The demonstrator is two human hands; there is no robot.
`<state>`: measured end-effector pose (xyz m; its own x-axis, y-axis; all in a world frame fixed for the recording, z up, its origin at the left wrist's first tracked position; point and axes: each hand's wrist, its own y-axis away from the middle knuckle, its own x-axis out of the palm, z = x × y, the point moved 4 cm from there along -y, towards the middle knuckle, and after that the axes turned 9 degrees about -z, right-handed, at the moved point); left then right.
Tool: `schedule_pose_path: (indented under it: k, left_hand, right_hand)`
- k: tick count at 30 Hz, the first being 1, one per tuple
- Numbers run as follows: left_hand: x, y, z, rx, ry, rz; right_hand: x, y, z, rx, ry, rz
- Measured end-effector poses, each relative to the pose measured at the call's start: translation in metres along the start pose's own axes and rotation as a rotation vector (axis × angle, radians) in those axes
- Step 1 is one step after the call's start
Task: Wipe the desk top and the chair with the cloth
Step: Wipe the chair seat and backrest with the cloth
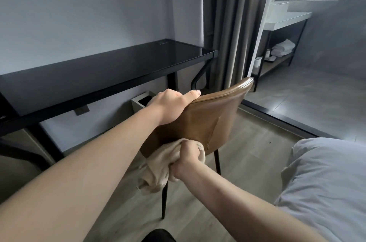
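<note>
The chair [208,121] stands centre frame, its brown backrest turned toward the viewer, with the black desk top [95,77] beyond it at ten o'clock. The left hand [172,107] grips the top edge of the backrest, thumb lying along the rim; the other fingers are hidden behind it. The right hand [188,157] is clenched round the beige cloth [162,166], bunching it against the lower backrest at six o'clock of the chair back, with loose folds hanging below.

Assessment: the cloth is soft and light and needs a full fist to stay wadded. The chair's upholstery looks smooth and possibly slippery; its thin black legs suggest it may tip or slide under pressure, so the top rim is the sound bracing point. A white bin [141,101] sits under the desk.
</note>
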<state>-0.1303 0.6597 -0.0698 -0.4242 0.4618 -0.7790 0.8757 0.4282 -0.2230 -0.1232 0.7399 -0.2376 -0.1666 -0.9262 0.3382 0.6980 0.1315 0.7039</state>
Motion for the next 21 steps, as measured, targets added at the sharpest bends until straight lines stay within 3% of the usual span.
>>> schedule_pose_path:
  k: [2,5,12,16,21]
  left_hand:
    - [0.000,0.001,-0.001,-0.001,0.003,0.007]
    - [0.000,0.000,-0.002,0.004,0.001,0.006]
    - [0.004,-0.006,0.002,0.039,0.022,0.028]
    - [0.006,-0.010,0.005,0.044,0.037,0.038]
    - [0.006,-0.010,0.004,0.061,0.045,0.029]
  right_hand:
    - [-0.006,-0.010,0.005,0.056,-0.052,0.063]
    - [-0.033,-0.028,0.025,0.149,-0.181,-0.087]
    - [-0.061,-0.074,0.100,-0.152,-0.307,-0.352]
    - [-0.066,-0.091,0.132,-0.255,-0.162,-0.356]
    - [-0.068,-0.120,0.124,-0.350,-0.005,-0.287]
